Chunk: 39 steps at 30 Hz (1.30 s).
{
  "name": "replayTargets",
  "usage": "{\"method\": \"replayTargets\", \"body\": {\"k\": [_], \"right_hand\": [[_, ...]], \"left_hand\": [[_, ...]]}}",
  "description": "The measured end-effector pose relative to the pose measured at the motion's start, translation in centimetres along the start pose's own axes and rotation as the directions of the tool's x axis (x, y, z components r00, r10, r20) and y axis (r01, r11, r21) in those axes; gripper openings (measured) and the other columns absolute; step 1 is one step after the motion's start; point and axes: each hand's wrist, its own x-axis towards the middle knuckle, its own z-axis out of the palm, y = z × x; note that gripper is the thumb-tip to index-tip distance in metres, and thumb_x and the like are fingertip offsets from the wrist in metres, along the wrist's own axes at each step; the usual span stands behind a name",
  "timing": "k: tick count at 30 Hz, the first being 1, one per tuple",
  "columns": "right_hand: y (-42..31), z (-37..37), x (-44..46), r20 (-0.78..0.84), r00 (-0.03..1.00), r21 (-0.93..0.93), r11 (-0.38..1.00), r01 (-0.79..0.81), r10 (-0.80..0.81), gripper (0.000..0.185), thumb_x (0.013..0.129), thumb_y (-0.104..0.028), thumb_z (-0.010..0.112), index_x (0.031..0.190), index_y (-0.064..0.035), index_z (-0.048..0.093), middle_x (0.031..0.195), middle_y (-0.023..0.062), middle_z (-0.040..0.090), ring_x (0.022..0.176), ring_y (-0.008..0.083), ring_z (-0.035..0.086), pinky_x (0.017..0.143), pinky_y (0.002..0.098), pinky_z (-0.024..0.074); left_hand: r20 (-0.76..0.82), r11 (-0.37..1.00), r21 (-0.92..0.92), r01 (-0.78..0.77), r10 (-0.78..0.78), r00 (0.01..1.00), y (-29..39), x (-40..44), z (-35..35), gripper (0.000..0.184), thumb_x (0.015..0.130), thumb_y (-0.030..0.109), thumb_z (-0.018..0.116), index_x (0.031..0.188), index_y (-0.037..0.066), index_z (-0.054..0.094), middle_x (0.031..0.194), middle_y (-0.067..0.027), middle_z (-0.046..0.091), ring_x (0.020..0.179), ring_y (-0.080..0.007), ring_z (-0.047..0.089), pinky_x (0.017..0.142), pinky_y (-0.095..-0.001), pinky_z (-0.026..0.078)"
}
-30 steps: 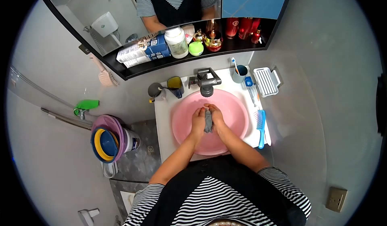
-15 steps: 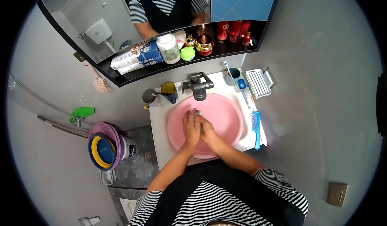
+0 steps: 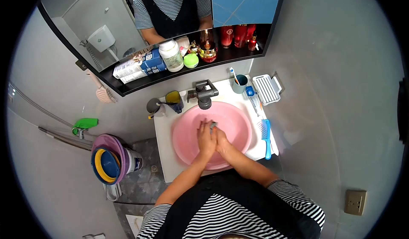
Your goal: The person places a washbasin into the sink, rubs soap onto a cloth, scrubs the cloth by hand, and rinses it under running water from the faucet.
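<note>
At the middle of the white tabletop, round pink basin, smooth, plastic-looking; water level can't be told. Inside its outline, left hand and right hand press together, grip closed around crumpled gray cloth, only a scrap showing at the fingers. Dark gray faucet at far edge, above basin rim. Far right corner: teal cup holding an upright, leaning toothbrush. Along right edge: blue-and-white tube, print too small; blue toothed comb. Far left corner: dark cup, yellow inside. On black shelf: left end, blue-and-white box, large white Chinese characters, not legible; then white bottle, lime-green round jar; right end, glossy red bottles, one with pale round emblem.
</note>
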Motion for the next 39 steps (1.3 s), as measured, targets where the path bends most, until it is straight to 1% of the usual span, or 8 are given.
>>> {"method": "replayTargets", "body": {"k": [7, 11, 15, 17, 21, 30, 35, 39], "right_hand": [[0.8, -0.2, -2.2, -0.075, 0.997, -0.157, 0.988, -0.009, -0.003, 0.025, 0.091, -0.008, 0.034, 0.112, -0.0012, 0.046, 0.097, 0.0137, 0.056, 0.085, 0.0192, 0.058, 0.075, 0.0293, 0.0496], [-3.9, 2.7, -5.7, -0.158, 0.985, -0.470, 0.882, -0.019, -0.063, 0.024, 0.092, -0.012, 0.033, 0.103, 0.0010, 0.049, 0.081, 0.0148, 0.059, 0.069, 0.0180, 0.059, 0.060, 0.0283, 0.0502], [-9.9, 2.7, -6.3, 0.079, 0.940, -0.842, 0.483, 0.241, -0.333, 0.030, 0.093, -0.023, 0.035, 0.085, -0.0014, 0.054, 0.052, 0.0097, 0.053, 0.046, 0.0140, 0.051, 0.045, 0.0254, 0.0404], [-12.5, 3.7, -6.4, 0.340, 0.719, -0.910, -0.019, 0.414, -0.605, 0.024, 0.090, -0.020, 0.039, 0.085, -0.0027, 0.055, 0.054, 0.0125, 0.054, 0.048, 0.0204, 0.054, 0.048, 0.0314, 0.0429], [-18.3, 5.9, -6.7, 0.617, 0.266, -0.766, -0.643, -0.016, -0.741, 0.014, 0.078, -0.005, 0.046, 0.087, -0.0032, 0.055, 0.078, 0.0168, 0.058, 0.072, 0.0349, 0.057, 0.061, 0.0439, 0.0445], [-22.7, 5.4, -4.9, 0.720, 0.250, -0.557, -0.754, -0.347, -0.647, 0.009, 0.075, -0.007, 0.054, 0.080, -0.0030, 0.059, 0.082, 0.0138, 0.054, 0.083, 0.0301, 0.051, 0.071, 0.0381, 0.0435], [-19.4, 6.9, -5.8, 0.728, 0.221, -0.650, -0.756, -0.081, -0.649, 0.009, 0.076, -0.006, 0.054, 0.083, -0.0021, 0.059, 0.089, 0.0153, 0.056, 0.085, 0.0312, 0.051, 0.072, 0.0371, 0.0428], [-10.7, 3.9, -2.9, 0.255, 0.830, -0.934, 0.096, 0.344, -0.496, 0.019, 0.084, -0.009, 0.048, 0.099, -0.0017, 0.056, 0.098, 0.0119, 0.057, 0.093, 0.0239, 0.053, 0.077, 0.0321, 0.0425]], "left_hand": [[0.037, 0.957, 0.070, 0.280, -0.283, 0.958, -4.7, 0.9, -0.9, 0.023, 0.085, 0.023, 0.048, 0.097, 0.005, 0.054, 0.083, -0.0159, 0.059, 0.074, -0.0341, 0.058, 0.065, -0.0408, 0.046], [0.051, 0.790, -0.292, 0.539, -0.550, 0.834, -6.9, 0.9, -0.4, 0.023, 0.086, 0.024, 0.048, 0.096, 0.004, 0.055, 0.080, -0.0110, 0.059, 0.071, -0.0243, 0.059, 0.064, -0.0349, 0.047], [0.398, 0.267, -0.693, 0.670, -0.632, 0.665, -6.2, 0.7, -0.4, 0.021, 0.087, 0.022, 0.048, 0.094, 0.004, 0.055, 0.080, -0.0046, 0.058, 0.067, -0.0147, 0.058, 0.060, -0.0287, 0.047], [0.450, 0.162, -0.710, 0.686, -0.644, 0.618, -4.2, 1.0, -1.1, 0.020, 0.088, 0.021, 0.047, 0.095, 0.004, 0.055, 0.080, -0.0047, 0.059, 0.066, -0.0148, 0.058, 0.059, -0.0286, 0.048], [0.561, -0.045, -0.698, 0.714, -0.654, 0.507, -3.2, 0.6, -1.2, 0.018, 0.088, 0.019, 0.046, 0.097, 0.005, 0.053, 0.081, -0.0056, 0.059, 0.066, -0.0160, 0.058, 0.058, -0.0299, 0.050], [0.650, -0.198, -0.701, 0.685, -0.574, 0.498, -5.1, -0.8, -1.6, 0.025, 0.090, 0.025, 0.040, 0.096, 0.006, 0.055, 0.087, -0.0090, 0.061, 0.074, -0.0203, 0.061, 0.066, -0.0337, 0.052], [0.665, -0.366, -0.731, 0.575, -0.570, 0.483, -5.2, -0.3, -1.6, 0.029, 0.091, 0.028, 0.037, 0.097, 0.006, 0.055, 0.090, -0.0083, 0.062, 0.076, -0.0213, 0.062, 0.067, -0.0330, 0.052], [0.712, -0.494, -0.681, 0.541, -0.274, 0.647, -6.5, -0.1, -0.6, 0.036, 0.092, 0.031, 0.030, 0.102, 0.005, 0.054, 0.095, -0.0089, 0.061, 0.082, -0.0221, 0.061, 0.073, -0.0354, 0.051]]}}
